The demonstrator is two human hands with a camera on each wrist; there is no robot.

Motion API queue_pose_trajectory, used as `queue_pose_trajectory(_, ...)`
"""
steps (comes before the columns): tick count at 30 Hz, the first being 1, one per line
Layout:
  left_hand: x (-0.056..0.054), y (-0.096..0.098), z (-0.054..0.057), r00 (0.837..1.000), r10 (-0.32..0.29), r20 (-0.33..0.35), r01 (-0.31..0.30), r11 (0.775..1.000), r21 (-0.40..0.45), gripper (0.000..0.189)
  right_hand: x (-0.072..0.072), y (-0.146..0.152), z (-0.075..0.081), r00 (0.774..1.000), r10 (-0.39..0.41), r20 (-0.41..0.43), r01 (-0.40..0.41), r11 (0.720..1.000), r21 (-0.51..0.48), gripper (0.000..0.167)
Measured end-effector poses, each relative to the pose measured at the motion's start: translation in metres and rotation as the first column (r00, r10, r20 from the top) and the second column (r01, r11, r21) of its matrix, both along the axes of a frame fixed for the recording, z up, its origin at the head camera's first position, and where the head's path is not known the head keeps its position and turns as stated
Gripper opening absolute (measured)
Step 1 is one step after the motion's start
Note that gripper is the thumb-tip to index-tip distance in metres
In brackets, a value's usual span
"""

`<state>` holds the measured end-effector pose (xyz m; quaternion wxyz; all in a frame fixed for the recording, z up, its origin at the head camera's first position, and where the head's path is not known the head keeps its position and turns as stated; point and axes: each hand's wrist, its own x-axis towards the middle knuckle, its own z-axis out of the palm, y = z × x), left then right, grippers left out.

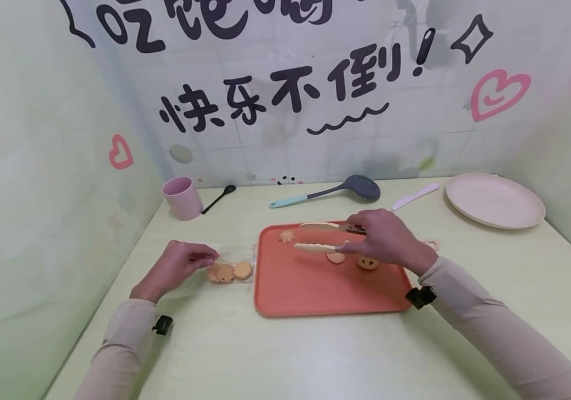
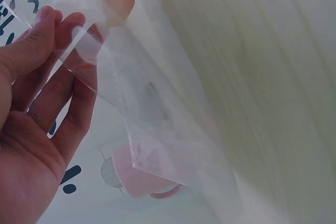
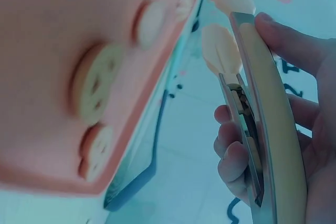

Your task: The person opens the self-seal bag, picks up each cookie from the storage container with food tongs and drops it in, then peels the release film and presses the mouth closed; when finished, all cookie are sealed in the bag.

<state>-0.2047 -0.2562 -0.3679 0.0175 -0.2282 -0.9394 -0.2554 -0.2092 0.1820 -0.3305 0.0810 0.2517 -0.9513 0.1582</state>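
My left hand (image 1: 179, 268) pinches a clear plastic bag (image 2: 157, 114) between thumb and fingers, left of the orange tray (image 1: 305, 291). Several biscuits (image 1: 225, 273) lie at the bag in the head view. My right hand (image 1: 384, 236) grips a pair of tongs (image 3: 281, 108) over the tray. Their two pale tips stand apart, with nothing visible between them. Below, the tray holds a flower-shaped biscuit (image 1: 286, 236), a round pale biscuit (image 1: 336, 258) and a biscuit with holes (image 1: 367, 263). The right hand and forearm hide part of the tray.
Along the back stand a pink mug (image 1: 183, 200), a small black spoon (image 1: 220, 198), a slotted turner (image 1: 360, 188) with a light-blue handle, a lilac knife (image 1: 415, 196) and a pink plate (image 1: 495, 200). A printed wall sheet (image 1: 265, 150) rises behind the table.
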Motion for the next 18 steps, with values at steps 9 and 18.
queue_pose_trajectory(9,0.0,-0.001,-0.002,1.0,0.004,-0.004,-0.004,1.0,0.006,0.022,-0.019,-0.014,-0.013,0.993,-0.017,0.118,0.016,1.0,0.004,0.049)
queue_pose_trajectory(18,-0.001,0.001,-0.001,1.0,0.001,-0.011,-0.001,1.0,0.005,0.021,-0.031,-0.029,-0.018,0.99,-0.038,0.136,0.032,0.999,0.042,0.054)
